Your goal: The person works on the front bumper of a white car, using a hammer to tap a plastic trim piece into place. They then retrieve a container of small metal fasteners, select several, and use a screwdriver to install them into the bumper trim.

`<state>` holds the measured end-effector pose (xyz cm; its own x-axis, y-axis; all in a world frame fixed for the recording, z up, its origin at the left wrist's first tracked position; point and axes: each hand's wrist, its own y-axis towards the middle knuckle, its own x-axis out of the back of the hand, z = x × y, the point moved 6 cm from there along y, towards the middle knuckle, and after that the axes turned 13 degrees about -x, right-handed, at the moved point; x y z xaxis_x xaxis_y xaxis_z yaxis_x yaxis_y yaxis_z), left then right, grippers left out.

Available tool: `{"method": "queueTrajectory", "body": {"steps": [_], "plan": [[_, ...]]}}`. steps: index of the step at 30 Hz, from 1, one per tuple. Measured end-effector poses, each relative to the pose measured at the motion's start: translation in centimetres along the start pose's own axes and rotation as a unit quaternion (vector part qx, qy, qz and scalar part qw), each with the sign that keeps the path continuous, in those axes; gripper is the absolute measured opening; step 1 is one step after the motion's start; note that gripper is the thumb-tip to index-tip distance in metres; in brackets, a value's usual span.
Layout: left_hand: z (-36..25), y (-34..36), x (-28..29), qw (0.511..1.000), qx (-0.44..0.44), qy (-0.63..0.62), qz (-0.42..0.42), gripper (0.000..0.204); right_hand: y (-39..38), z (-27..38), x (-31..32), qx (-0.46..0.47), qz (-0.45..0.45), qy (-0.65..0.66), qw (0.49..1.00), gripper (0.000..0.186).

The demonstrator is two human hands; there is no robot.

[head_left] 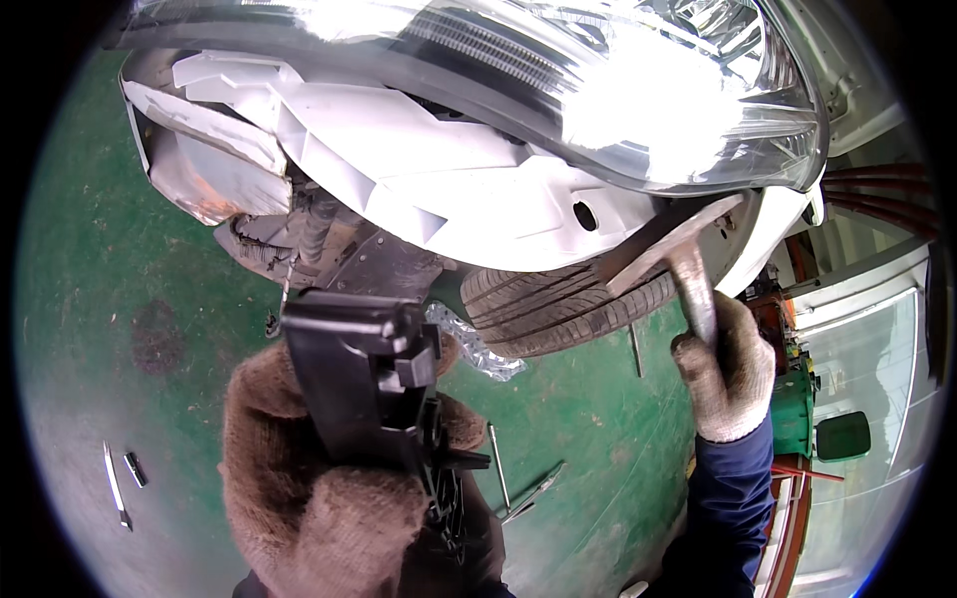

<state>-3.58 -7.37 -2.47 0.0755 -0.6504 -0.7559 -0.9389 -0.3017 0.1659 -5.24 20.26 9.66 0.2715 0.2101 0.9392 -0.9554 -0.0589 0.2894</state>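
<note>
My left hand (344,528), in a brown knit glove, is closed round a black plastic bracket (349,384) with clips and ribs, held up close in the lower middle. In a dirty white knit glove, my right hand (733,384) grips the handle of a hammer (688,261) with a long, narrow, worn metal head. The hammer head overlaps the white body panel (478,199) below the headlight (638,100); whether it touches cannot be made out. Below the panel a tyre (558,304) shows. The bracket's lower end is partly hidden by my left glove.
On the green floor (100,329) lie a screwdriver-like tool (116,488), a small dark cylinder (135,468), several metal rods (498,468) and crumpled clear plastic (477,344). A bare bumper beam end (214,164) juts out at left. A green bin (793,414) stands at right.
</note>
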Motion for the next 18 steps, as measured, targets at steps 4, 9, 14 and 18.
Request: {"method": "queueTrajectory", "body": {"steps": [4,9,14,18], "plan": [[-0.1,0.0,0.0,1.000,-0.005,-0.001,0.000,0.079,0.1,3.7,-1.1,0.223,0.106,-0.067,0.967,0.042],[-0.2,0.0,0.0,1.000,-0.003,-0.006,-0.005,0.077,0.9,0.4,0.2,0.106,-0.023,-0.042,0.993,0.037],[0.0,0.1,-0.2,1.000,-0.007,0.016,0.018,0.074,0.2,2.7,-0.6,0.188,0.057,-0.052,0.979,0.040],[-0.4,-0.3,-0.2,0.999,-0.014,0.051,0.003,0.075,0.9,-0.8,0.1,-0.002,-0.003,0.060,0.998,0.043]]}}
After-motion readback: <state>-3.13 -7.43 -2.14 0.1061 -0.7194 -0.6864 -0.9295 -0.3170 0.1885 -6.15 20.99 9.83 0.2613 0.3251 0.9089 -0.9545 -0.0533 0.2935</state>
